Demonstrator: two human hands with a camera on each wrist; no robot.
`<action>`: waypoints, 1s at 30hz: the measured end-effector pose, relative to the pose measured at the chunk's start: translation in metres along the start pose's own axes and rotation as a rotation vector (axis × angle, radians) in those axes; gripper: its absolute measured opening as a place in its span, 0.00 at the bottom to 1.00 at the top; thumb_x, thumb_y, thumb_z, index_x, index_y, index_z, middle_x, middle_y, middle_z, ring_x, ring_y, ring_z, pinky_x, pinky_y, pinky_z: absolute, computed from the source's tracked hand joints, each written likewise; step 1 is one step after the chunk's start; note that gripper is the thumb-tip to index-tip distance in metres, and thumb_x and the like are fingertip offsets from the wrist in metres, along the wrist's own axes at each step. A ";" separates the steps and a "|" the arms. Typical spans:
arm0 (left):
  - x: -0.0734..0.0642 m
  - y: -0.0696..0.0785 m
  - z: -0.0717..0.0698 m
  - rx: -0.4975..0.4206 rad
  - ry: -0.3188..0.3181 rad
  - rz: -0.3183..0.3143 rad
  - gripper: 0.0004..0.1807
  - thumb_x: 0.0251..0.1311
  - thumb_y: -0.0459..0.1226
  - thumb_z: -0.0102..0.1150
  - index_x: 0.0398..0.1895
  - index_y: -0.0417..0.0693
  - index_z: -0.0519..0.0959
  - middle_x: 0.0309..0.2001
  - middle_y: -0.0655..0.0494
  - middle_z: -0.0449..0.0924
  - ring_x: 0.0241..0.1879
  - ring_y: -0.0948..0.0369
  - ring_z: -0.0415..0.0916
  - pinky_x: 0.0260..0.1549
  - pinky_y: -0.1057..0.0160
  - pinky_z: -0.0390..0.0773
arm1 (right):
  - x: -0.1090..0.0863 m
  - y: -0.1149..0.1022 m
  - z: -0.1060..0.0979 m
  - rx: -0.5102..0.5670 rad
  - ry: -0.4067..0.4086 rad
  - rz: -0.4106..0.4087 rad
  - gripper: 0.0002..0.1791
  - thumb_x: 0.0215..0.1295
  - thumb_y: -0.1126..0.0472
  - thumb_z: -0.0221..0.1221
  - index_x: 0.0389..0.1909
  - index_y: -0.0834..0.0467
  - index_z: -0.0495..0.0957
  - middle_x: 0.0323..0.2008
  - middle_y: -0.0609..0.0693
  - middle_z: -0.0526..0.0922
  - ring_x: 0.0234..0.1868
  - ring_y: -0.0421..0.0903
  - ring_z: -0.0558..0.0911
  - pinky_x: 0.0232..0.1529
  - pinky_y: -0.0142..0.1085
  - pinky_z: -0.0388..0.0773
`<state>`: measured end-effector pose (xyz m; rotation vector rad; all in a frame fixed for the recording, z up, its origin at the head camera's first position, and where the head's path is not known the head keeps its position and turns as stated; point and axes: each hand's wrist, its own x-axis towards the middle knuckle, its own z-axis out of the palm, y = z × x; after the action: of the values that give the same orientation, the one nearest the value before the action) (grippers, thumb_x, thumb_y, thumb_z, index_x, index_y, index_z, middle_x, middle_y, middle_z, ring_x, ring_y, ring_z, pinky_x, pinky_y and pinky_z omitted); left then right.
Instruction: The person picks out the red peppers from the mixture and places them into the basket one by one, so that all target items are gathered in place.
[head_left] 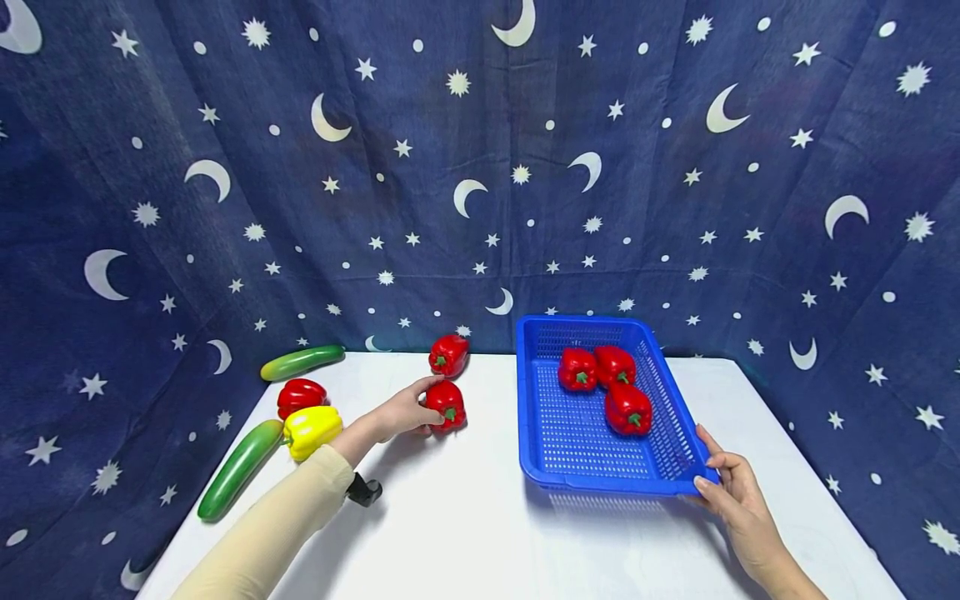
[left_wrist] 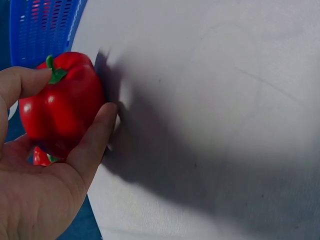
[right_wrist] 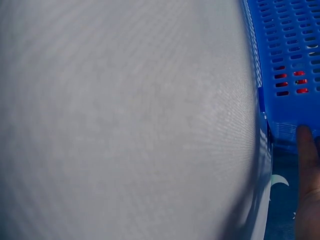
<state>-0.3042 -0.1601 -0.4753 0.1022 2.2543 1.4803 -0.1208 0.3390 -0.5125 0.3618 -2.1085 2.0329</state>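
My left hand (head_left: 400,412) grips a red bell pepper (head_left: 448,398) near the middle of the table. In the left wrist view its thumb lies by the green stem and the fingers curve around the side of the pepper (left_wrist: 65,112). Just behind it is another red bell pepper (head_left: 447,357). On the right, a blue plastic basket (head_left: 558,482) holds three red bell peppers (head_left: 628,410). My right hand (head_left: 738,500) pinches the basket's near right corner, thumb on the rim and fingers along the outer side. The right wrist view shows only a finger (right_wrist: 307,160) against the blue wall.
At the table's left lie a yellow bell pepper (head_left: 312,432), a red bell pepper (head_left: 302,397) and two green cucumber-like vegetables, one in front (head_left: 240,471) and one at the back (head_left: 303,362). A dark blue curtain (head_left: 420,208) with moons and stars surrounds the white table (head_left: 465,533).
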 end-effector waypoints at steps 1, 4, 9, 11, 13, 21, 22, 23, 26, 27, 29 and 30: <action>0.000 -0.001 0.001 0.002 0.005 0.002 0.46 0.56 0.29 0.69 0.79 0.54 0.61 0.61 0.38 0.70 0.36 0.52 0.79 0.37 0.55 0.85 | 0.000 0.001 0.000 0.001 0.000 0.000 0.12 0.77 0.74 0.44 0.55 0.59 0.59 0.82 0.46 0.49 0.70 0.29 0.63 0.52 0.31 0.81; 0.001 -0.002 0.002 0.011 0.015 0.018 0.45 0.56 0.29 0.68 0.78 0.52 0.62 0.61 0.38 0.71 0.37 0.53 0.79 0.36 0.56 0.85 | 0.000 0.001 -0.001 0.002 -0.001 -0.005 0.12 0.77 0.74 0.44 0.55 0.59 0.59 0.82 0.47 0.49 0.70 0.30 0.64 0.51 0.32 0.81; 0.002 -0.002 0.003 0.012 0.019 0.026 0.44 0.57 0.28 0.67 0.78 0.51 0.62 0.61 0.38 0.71 0.39 0.53 0.78 0.35 0.58 0.84 | 0.000 0.002 -0.002 0.001 0.000 -0.012 0.12 0.77 0.74 0.44 0.55 0.60 0.58 0.82 0.48 0.48 0.71 0.30 0.63 0.52 0.32 0.81; 0.002 -0.001 0.004 0.009 0.019 0.027 0.44 0.57 0.28 0.66 0.78 0.51 0.62 0.62 0.37 0.71 0.42 0.52 0.78 0.36 0.57 0.84 | 0.001 0.002 -0.002 0.001 0.000 -0.013 0.12 0.77 0.75 0.44 0.55 0.61 0.58 0.82 0.49 0.48 0.71 0.30 0.63 0.52 0.32 0.81; 0.002 -0.001 0.004 0.011 0.023 0.031 0.43 0.58 0.28 0.66 0.78 0.50 0.62 0.63 0.37 0.70 0.44 0.52 0.78 0.37 0.57 0.84 | 0.001 0.001 -0.001 0.001 -0.001 -0.013 0.12 0.77 0.75 0.44 0.55 0.61 0.58 0.82 0.49 0.48 0.71 0.31 0.63 0.52 0.32 0.81; 0.004 -0.003 0.006 0.019 0.037 0.051 0.43 0.57 0.27 0.66 0.77 0.49 0.62 0.62 0.36 0.72 0.44 0.52 0.78 0.36 0.59 0.84 | 0.001 0.003 -0.002 -0.005 -0.002 -0.019 0.12 0.77 0.74 0.44 0.54 0.60 0.59 0.82 0.48 0.48 0.70 0.30 0.65 0.51 0.32 0.82; 0.004 -0.003 0.007 0.014 0.041 0.053 0.43 0.57 0.27 0.67 0.77 0.49 0.63 0.61 0.36 0.72 0.43 0.53 0.78 0.35 0.58 0.84 | 0.001 0.003 -0.003 -0.005 -0.002 -0.021 0.12 0.78 0.74 0.44 0.54 0.60 0.59 0.82 0.48 0.48 0.70 0.29 0.65 0.51 0.32 0.82; 0.003 -0.004 0.007 0.009 0.041 0.056 0.43 0.57 0.27 0.67 0.77 0.49 0.63 0.61 0.36 0.73 0.42 0.53 0.78 0.35 0.58 0.84 | 0.001 0.004 -0.003 -0.007 -0.002 -0.023 0.12 0.78 0.74 0.44 0.55 0.60 0.59 0.82 0.48 0.48 0.70 0.29 0.65 0.51 0.32 0.82; 0.003 -0.004 0.007 -0.002 0.043 0.060 0.43 0.58 0.27 0.67 0.77 0.49 0.63 0.60 0.37 0.73 0.40 0.54 0.79 0.35 0.57 0.84 | 0.001 0.004 -0.003 0.004 0.000 -0.025 0.12 0.77 0.75 0.44 0.54 0.60 0.59 0.82 0.48 0.49 0.70 0.29 0.66 0.51 0.33 0.82; 0.003 -0.004 0.007 -0.007 0.044 0.060 0.43 0.58 0.27 0.67 0.77 0.50 0.63 0.59 0.37 0.74 0.39 0.54 0.79 0.35 0.57 0.83 | 0.001 0.004 -0.002 0.008 -0.001 -0.026 0.12 0.77 0.75 0.44 0.54 0.60 0.59 0.82 0.48 0.49 0.70 0.29 0.66 0.51 0.33 0.82; 0.002 -0.005 0.007 -0.011 0.047 0.062 0.42 0.58 0.27 0.66 0.77 0.49 0.63 0.59 0.37 0.74 0.38 0.54 0.79 0.34 0.57 0.84 | 0.001 0.004 -0.002 0.014 -0.001 -0.026 0.12 0.77 0.75 0.44 0.54 0.60 0.59 0.82 0.48 0.49 0.70 0.30 0.65 0.51 0.33 0.82; 0.002 -0.005 0.007 -0.011 0.048 0.064 0.42 0.58 0.27 0.66 0.77 0.49 0.63 0.59 0.37 0.74 0.38 0.55 0.79 0.34 0.57 0.84 | 0.000 0.003 -0.002 0.016 -0.002 -0.027 0.12 0.77 0.75 0.44 0.54 0.60 0.59 0.82 0.48 0.49 0.70 0.30 0.65 0.51 0.32 0.82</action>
<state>-0.3028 -0.1557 -0.4824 0.1377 2.3010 1.5429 -0.1223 0.3406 -0.5156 0.3929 -2.0784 2.0357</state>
